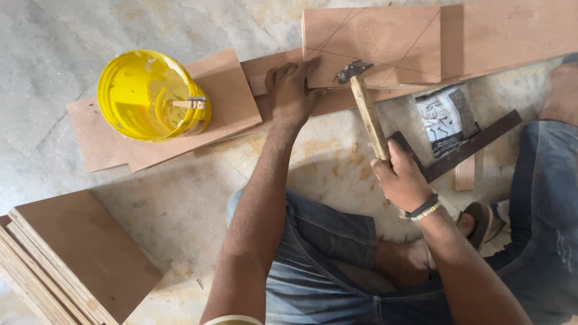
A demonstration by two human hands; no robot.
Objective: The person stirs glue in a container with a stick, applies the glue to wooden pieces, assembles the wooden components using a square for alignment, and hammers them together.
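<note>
While the left hand [290,90] presses flat with spread fingers beside the marked plywood piece [373,45] on the floor to steady it, the right hand [400,179], its grip closed around the handle, holds the hammer [364,102] with its head at this piece's lower edge.

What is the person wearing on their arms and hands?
Both arms are bare, with no sleeves and no gloves. The right hand has two bands at the wrist: a dark one and a beaded one in mixed colours. The left hand wears nothing.
</note>
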